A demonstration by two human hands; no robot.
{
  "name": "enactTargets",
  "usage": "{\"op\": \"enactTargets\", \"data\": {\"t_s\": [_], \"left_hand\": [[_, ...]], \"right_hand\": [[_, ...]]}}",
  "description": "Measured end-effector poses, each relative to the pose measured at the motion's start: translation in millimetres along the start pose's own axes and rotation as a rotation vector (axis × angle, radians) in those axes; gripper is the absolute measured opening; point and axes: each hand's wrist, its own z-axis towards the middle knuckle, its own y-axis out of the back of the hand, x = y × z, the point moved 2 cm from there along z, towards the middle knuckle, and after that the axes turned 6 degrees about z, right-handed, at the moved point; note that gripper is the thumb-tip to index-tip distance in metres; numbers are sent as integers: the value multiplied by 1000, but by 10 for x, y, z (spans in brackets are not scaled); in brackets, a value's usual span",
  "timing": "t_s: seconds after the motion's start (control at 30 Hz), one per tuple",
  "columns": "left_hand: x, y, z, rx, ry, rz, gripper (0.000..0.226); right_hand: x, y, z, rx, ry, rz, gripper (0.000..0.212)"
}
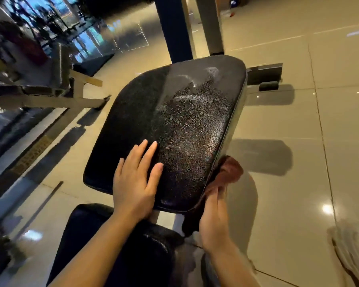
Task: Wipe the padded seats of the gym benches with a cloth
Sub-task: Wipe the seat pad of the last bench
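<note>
On the near-left part of the padded seat, the left hand lies flat, fingers straight and spread, palm pressing the black grained vinyl close to the near edge. It holds nothing; it looks to be steadying the pad, or the person's weight, while the other hand works. Below it, nearer the person, sits a second black pad of the same bench, its surface only partly in view.

Across the middle and far side of the seat, pale smears and a duller band catch the light. Whether these are damp streaks or dust cannot be told, but that part probably needs an even pass. Long overlapping strokes from the far edge toward the near edge would likely clear it better than short dabs.

At the seat's near-right corner, the right hand grips the reddish-brown cloth, fingers curled round it, and presses it against the side edge of the pad. Part of the cloth hangs dark below the hand. This step seems to be the wiping of the rim, where sweat collects along the seam. It would go well with the cloth kept bunched thick under the fingers, following the rounded corner without lifting off, then turned to a fresh face for the top.

Farther right lies the glossy tiled floor.
</note>
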Motion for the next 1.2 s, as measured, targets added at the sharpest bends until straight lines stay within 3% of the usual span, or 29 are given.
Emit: {"op": "enactTargets", "data": {"t_s": [0.1,0.2,0.23,0.33,0.6,0.97,1.2], "left_hand": [[0,-5,26,0,-8,-19,54],[-8,-11,22,12,-1,-28,52],[-11,-10,22,16,-1,-28,52],[-16,-7,22,34,1,-23,51],[-23,3,22,46,17,-22,51],[-19,-1,14,38,4,-16,50],[-26,6,16,49,2,-18,50]], "right_hand": [[49,-31,134,-40,33,68,70],[259,2,597,-22,62,42,32],[329,9,778,-30,81,11,29],[350,20,993,-49,125,-52,41],[116,-143,-210,7,253,-234,63],[628,-80,1180,-108,77,-282,66],[190,-231,-17,-108,308,-343,57]]}}
